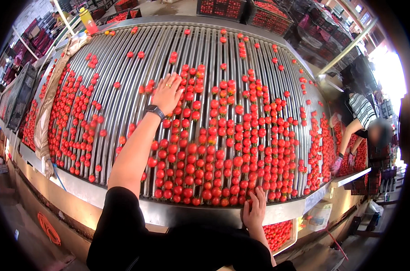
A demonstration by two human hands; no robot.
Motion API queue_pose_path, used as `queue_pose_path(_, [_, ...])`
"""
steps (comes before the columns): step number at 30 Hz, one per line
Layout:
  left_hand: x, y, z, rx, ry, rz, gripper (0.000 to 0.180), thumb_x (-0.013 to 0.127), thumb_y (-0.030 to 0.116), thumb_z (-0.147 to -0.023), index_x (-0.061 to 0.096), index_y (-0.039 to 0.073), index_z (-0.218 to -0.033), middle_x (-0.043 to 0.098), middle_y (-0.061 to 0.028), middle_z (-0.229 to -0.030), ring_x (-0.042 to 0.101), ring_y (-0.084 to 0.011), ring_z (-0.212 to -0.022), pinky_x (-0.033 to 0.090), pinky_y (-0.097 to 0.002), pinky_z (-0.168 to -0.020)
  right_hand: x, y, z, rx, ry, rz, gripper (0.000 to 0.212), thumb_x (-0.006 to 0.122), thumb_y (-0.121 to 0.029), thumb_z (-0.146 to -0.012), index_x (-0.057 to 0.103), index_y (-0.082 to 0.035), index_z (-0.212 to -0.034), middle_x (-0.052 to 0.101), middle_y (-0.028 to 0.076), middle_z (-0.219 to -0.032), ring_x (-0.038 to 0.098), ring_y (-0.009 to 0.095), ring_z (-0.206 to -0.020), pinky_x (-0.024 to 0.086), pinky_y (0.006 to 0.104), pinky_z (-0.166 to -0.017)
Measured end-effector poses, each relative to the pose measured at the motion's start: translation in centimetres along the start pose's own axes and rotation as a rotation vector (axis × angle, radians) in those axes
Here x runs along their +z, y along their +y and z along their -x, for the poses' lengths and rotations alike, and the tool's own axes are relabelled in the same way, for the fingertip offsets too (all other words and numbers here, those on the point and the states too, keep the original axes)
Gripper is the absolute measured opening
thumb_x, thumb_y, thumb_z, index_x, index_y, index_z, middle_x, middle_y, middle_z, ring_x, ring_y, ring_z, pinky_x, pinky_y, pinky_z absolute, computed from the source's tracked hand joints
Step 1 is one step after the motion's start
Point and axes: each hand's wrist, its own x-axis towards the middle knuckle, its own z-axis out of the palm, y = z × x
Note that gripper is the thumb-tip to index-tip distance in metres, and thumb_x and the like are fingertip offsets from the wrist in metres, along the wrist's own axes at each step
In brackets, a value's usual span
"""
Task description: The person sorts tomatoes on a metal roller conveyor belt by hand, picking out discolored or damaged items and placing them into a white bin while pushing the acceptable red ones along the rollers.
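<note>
Many small red tomatoes [209,140] lie in rows on the metal roller conveyor [155,43] before me. My left hand [167,92], with a ring and a dark wristband, reaches out over the middle of the rollers. It lies flat, fingers stretched, beside the left edge of the thickest patch of tomatoes. Close to the near rim, my right hand [254,210] rests at the conveyor's metal edge. Its fingers are loosely bent and reach the nearest tomatoes; I see nothing gripped in it.
A beige cloth-wrapped bar [49,104] crosses the conveyor at left. A yellow-topped bottle [88,21] stands at the far left corner. Below the near edge at right is a crate of tomatoes [279,237]. Another person [361,110] bends over tomatoes at right. Dark crates [221,9] stand behind.
</note>
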Motion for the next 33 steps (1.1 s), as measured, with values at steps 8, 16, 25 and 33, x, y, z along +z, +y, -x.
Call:
queue_pose_path(8, [1.4,-2.7,-3.4,-0.23,-0.124,-0.133,0.047,0.04,0.035,-0.095,0.043,0.008,-0.133,0.029,-0.0195,-0.146,0.031,-0.0365,-0.132,0.028,-0.048,-0.107,-0.5,1.0,0.0,0.037,0.012,-0.016,0.034,0.059,-0.006,-0.081,0.055,-0.003,-0.115,0.046,0.019,-0.129,0.042,0.039,-0.123,0.036,0.0464,-0.102])
queue_pose_path(16, [0.0,3.1,4.3,0.163,-0.239,0.04,0.047,0.044,0.034,-0.094,0.044,0.008,-0.134,0.032,-0.0142,-0.146,0.028,-0.0307,-0.135,0.022,-0.0435,-0.111,-1.0,2.4,0.1,0.017,0.002,-0.009,0.034,0.058,-0.006,-0.083,0.054,-0.002,-0.116,0.047,0.019,-0.129,0.042,0.039,-0.123,0.036,0.0468,-0.101])
queue_pose_path(25, [-5.3,3.9,13.2,-0.088,-0.055,0.152,0.045,0.05,0.022,-0.092,0.043,0.004,-0.133,0.038,-0.0174,-0.141,0.031,-0.0344,-0.133,0.025,-0.0448,-0.109,-1.5,3.9,0.1,0.002,0.003,-0.036,0.034,0.058,-0.005,-0.083,0.053,-0.002,-0.117,0.047,0.019,-0.129,0.042,0.039,-0.123,0.034,0.0475,-0.102])
queue_pose_path(33, [-5.3,10.6,22.8,-0.147,-0.132,-0.071,0.054,0.055,0.028,-0.089,0.039,0.011,-0.138,0.029,-0.0158,-0.146,0.026,-0.0342,-0.135,0.021,-0.047,-0.111,-2.2,4.9,0.1,-0.024,-0.006,-0.073,0.032,0.055,-0.004,-0.084,0.053,-0.001,-0.116,0.047,0.019,-0.129,0.041,0.039,-0.124,0.034,0.0466,-0.102])
